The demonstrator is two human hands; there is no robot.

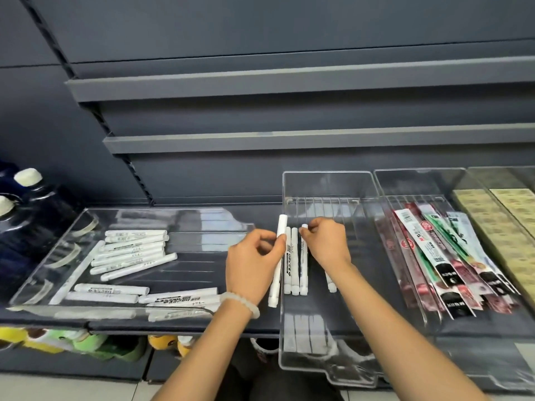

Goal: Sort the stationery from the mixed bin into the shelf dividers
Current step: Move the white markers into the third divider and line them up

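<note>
A clear mixed bin on the left of the shelf holds several white markers. My left hand grips one long white marker upright at the left wall of a clear divider tray. My right hand pinches the top of another white marker inside that tray, beside two markers lying side by side. One more marker lies partly hidden under my right wrist.
To the right, a second clear tray holds packaged pens in red, green and white sleeves. Farther right are trays of beige packets. Dark bottles stand at far left. Grey shelf rails run above.
</note>
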